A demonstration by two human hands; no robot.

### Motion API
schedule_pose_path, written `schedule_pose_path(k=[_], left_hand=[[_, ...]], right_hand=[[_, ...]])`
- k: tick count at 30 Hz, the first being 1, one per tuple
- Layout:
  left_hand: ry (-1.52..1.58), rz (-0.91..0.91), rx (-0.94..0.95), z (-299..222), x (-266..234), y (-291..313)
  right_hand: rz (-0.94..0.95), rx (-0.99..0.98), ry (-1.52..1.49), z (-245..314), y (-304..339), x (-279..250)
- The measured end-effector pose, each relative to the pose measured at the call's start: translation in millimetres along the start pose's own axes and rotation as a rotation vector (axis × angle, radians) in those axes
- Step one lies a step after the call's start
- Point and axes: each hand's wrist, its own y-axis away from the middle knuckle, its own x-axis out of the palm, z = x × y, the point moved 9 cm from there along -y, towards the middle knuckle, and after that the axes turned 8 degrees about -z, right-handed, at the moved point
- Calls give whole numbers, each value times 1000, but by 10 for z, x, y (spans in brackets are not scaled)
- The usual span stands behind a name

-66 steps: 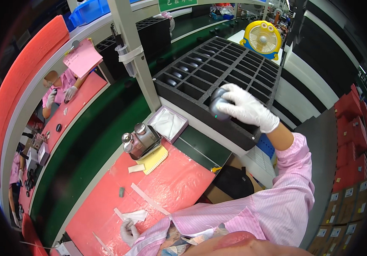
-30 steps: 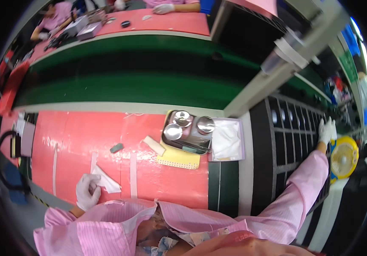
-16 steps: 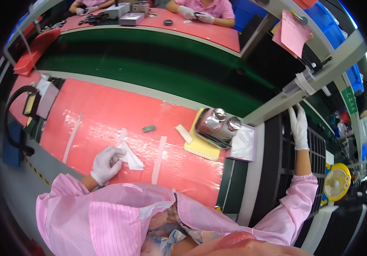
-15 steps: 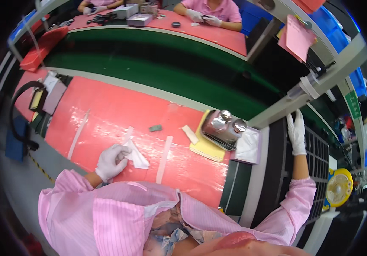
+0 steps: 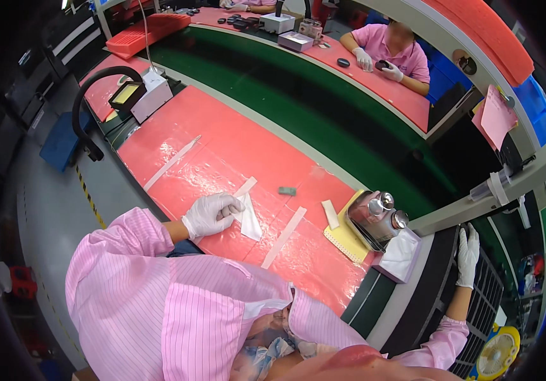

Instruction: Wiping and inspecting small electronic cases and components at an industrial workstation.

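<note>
One hand [image 5: 211, 216] — left — at cloth [image 5: 249, 222]; right hand [image 5: 468, 259] — tray [image 5: 485, 291] edge

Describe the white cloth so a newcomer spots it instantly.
Start at the red-covered workbench. Along its near side, find the wearer's gloved left hand; the white cloth lies just to its right. Unlike the straight pale strips nearby, this piece is wider and roughly triangular.

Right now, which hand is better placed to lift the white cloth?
Probably left: the left hand is at the white cloth, while the right hand is across at the black divided tray.
</note>
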Motion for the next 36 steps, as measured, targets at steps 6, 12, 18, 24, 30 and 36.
schedule_pose_path(k=[6, 12, 18, 24, 30, 36], left_hand=[[-61, 56, 52, 2, 38, -26], [-105, 89, 144, -30, 102, -71], [-127, 150, 216, -126, 183, -104], [-181, 200, 135, -51, 207, -99], [-202, 176, 211, -61, 203, -78], [-226, 182, 220, -80, 211, -65]], right_hand=[[-70, 140, -255, -272, 76, -48], [-368, 307, -196, -717, 127, -243], [-313, 351, 137, -727, 111, -198], [-318, 345, 127, -714, 152, -182], [-324, 344, -3, -661, 177, -208], [-580, 329, -615, -560, 233, -463]])
